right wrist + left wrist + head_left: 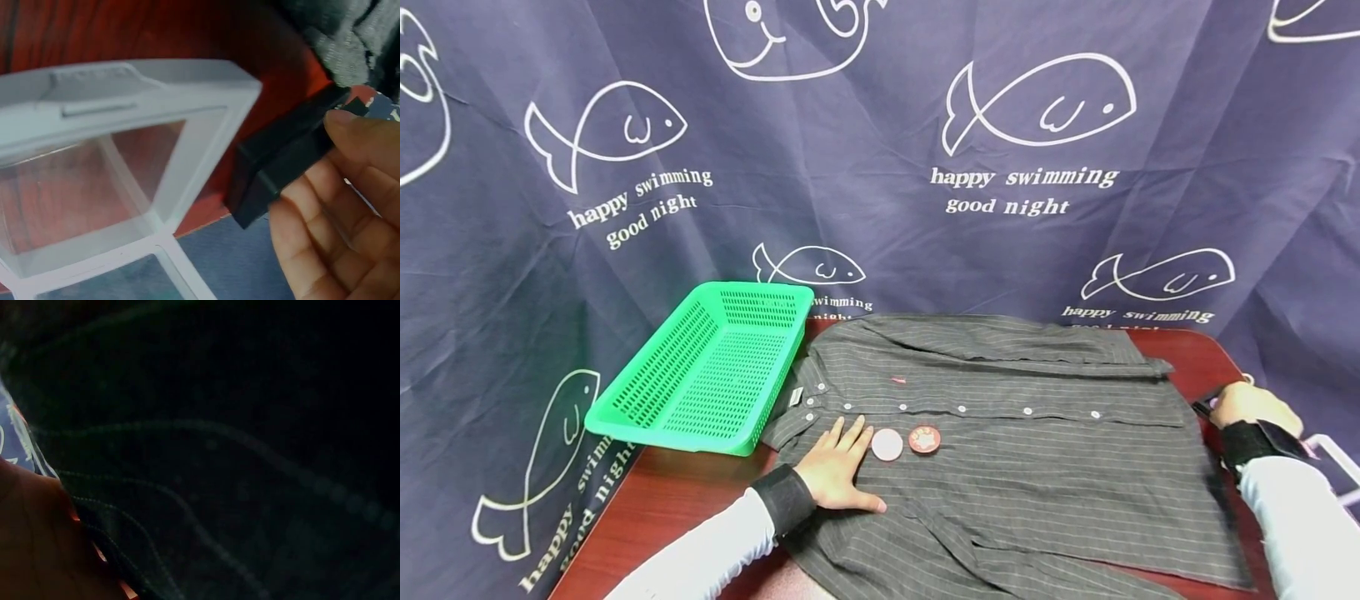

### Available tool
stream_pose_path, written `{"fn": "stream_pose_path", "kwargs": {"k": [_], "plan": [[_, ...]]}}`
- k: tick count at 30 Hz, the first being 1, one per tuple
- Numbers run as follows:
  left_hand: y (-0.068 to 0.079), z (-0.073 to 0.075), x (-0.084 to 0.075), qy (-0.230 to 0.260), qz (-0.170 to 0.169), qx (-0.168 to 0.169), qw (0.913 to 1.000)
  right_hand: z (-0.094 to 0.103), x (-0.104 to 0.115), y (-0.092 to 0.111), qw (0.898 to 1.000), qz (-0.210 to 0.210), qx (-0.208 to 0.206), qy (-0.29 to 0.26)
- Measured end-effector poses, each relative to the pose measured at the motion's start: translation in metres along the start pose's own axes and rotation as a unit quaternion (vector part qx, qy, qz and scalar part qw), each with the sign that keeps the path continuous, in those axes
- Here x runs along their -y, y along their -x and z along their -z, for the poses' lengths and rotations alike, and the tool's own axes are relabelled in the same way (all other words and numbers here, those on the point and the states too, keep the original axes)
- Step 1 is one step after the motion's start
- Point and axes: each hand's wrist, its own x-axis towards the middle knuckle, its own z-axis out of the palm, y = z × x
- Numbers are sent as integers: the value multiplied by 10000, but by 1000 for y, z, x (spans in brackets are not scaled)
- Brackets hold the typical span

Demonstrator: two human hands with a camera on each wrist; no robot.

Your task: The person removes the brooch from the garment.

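Observation:
A dark grey pinstriped button-up shirt (1045,483) lies spread on the table, its collar to the left. My left hand (835,468) rests on it with fingers spread, just below the collar. Beside those fingertips are a pale pink disc (887,445) and a red round badge (924,440) with a light star shape. The left wrist view is mostly dark cloth (206,469). At the table's right end, my right hand (1255,408) pinches a black rectangular box-like piece (281,156) between thumb and fingers. What that piece is cannot be told.
A green plastic basket (677,437) stands on the left of the red-brown table (662,492), close to the collar. A white-framed case (206,137) with clear panels is near the right hand. Behind the table hangs a navy fish-print cloth (880,167).

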Motion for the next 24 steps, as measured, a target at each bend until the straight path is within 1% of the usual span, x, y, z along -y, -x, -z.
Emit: {"fn": "stream_pose_path", "kwargs": {"k": [3,4,6,9,12,17,20,22,24], "plan": [[0,1,-1,-1,7,24,10000,4,-1,1,9991,349,-216,-146],[0,2,-1,0,9,28,10000,5,-2,0,9981,523,-287,-182],[0,1,-2,8,25,50,10000,8,-1,-2,9946,932,-401,-225],[0,2,-2,9,42,75,10000,14,8,-3,9875,1458,-533,-268],[0,2,-2,24,46,76,10000,19,24,-2,9793,1855,-717,-369],[1,2,-2,44,44,70,10000,25,56,7,9670,2220,-999,-746],[1,2,-3,26,48,61,10000,28,77,17,9559,2465,-1220,-1026],[1,2,-3,19,57,60,10000,28,91,25,9461,2662,-1387,-1213],[1,2,-3,4,53,56,10000,28,106,34,9384,2801,-1489,-1369]]}}
